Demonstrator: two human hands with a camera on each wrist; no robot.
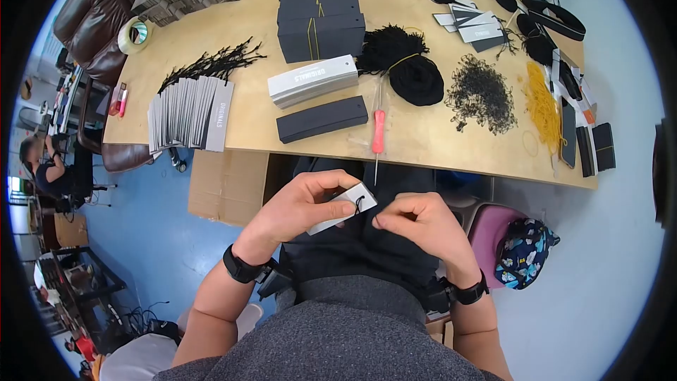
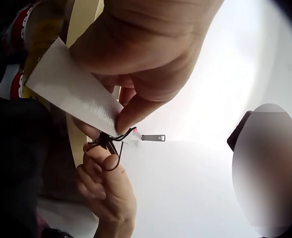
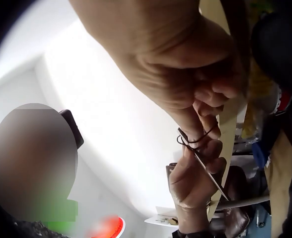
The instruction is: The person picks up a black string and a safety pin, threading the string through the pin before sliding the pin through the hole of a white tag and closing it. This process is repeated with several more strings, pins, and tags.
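Observation:
Above the lap, in front of the table's near edge, my left hand [image 1: 300,204] pinches a pale hang tag [image 2: 69,94] between thumb and fingers. Light lettering shows on the tag's face in the left wrist view. A black cord [image 2: 106,141] runs through the hole at the tag's end and forms a loose loop. To the right, my right hand [image 1: 427,224] has thumb and forefinger brought together on the loop, and its other fingers are curled. In the right wrist view the tag [image 3: 209,173] appears edge-on, with cord stretching up to the right fingers.
On the table [image 1: 423,144] lie a red-handled awl [image 1: 379,130], strung tags [image 1: 190,114], a black card stack [image 1: 323,118], a white tag stack [image 1: 314,81], black cord bundles [image 1: 416,79], small black fasteners [image 1: 481,95] and yellow bands [image 1: 543,106]. A cardboard box [image 1: 226,183] stands below.

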